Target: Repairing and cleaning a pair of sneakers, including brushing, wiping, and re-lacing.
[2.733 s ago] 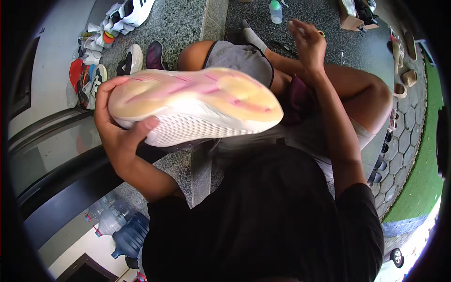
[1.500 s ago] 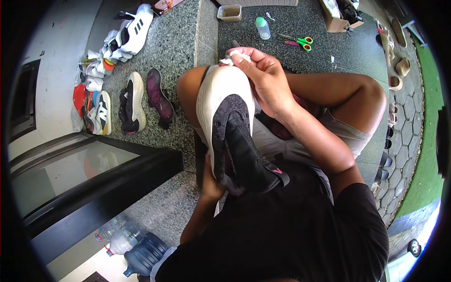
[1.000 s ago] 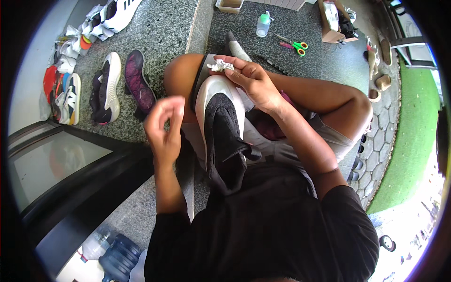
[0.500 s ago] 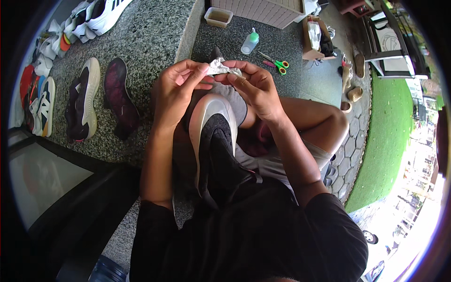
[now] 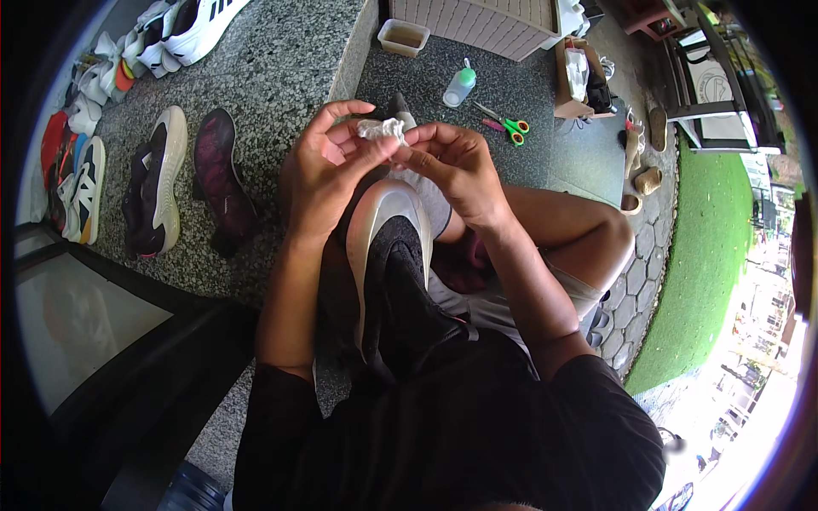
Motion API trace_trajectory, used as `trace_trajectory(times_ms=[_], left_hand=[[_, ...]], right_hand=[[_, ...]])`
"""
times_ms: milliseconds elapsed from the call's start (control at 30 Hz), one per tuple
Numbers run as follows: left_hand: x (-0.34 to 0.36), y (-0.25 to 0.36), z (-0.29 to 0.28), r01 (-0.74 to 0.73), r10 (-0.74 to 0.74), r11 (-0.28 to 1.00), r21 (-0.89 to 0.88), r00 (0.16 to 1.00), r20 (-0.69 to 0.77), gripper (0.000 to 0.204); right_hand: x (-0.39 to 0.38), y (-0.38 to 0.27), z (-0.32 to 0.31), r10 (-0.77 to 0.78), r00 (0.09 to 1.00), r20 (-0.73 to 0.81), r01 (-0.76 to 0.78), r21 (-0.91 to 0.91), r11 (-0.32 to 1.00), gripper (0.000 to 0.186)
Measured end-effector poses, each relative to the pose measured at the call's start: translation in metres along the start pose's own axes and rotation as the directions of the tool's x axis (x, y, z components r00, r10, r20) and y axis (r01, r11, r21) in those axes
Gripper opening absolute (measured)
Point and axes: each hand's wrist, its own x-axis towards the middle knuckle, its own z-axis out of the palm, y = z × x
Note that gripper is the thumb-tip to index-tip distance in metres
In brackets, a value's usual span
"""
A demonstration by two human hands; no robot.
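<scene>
Crumpled white wad (image 5: 382, 129) now bunched tighter between both hands.

We count two hands, the left hand (image 5: 328, 175) and the right hand (image 5: 456, 166), at twelve o'clock above the one black shoe (image 5: 396, 281) on the lap, pinching one white wad (image 5: 381, 129) between them. At ten o'clock two loose shoes (image 5: 183, 183) lie side by side, and farther toward eleven we see a heap of shoes (image 5: 111, 77) too tangled to count. Toward one o'clock: one bottle (image 5: 460, 85), one pair of scissors (image 5: 504, 125), one small tub (image 5: 404, 37), one cardboard box (image 5: 575, 81).
</scene>
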Motion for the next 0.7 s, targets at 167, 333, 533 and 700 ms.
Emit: trace_trajectory(times_ms=[167, 333, 533, 700], left_hand=[[-0.003, 0.005, -0.006, 0.040, -0.041, 0.998, 0.052, 0.999, 0.026, 0.043], [-0.008, 0.003, 0.008, -0.088, 0.085, 0.993, 0.073, 0.996, 0.040, 0.051], [-0.007, -0.007, -0.006, -0.030, 0.019, 0.992, 0.124, 0.996, 0.084, 0.031], [-0.004, -0.008, -0.011, -0.076, 0.073, 0.995, 0.068, 0.996, 0.041, 0.018]], right_hand=[[0.004, 0.000, 0.005, -0.018, 1.000, 0.003, 0.017, 0.095, 0.995, 0.015], [0.009, 0.002, -0.006, -0.098, 0.995, 0.026, 0.101, -0.182, 0.978, 0.014], [0.008, 0.003, -0.008, -0.098, 0.995, -0.003, 0.098, 0.027, 0.995, 0.024], [0.010, 0.000, -0.010, -0.259, 0.962, 0.091, 0.272, -0.175, 0.946, 0.025]])
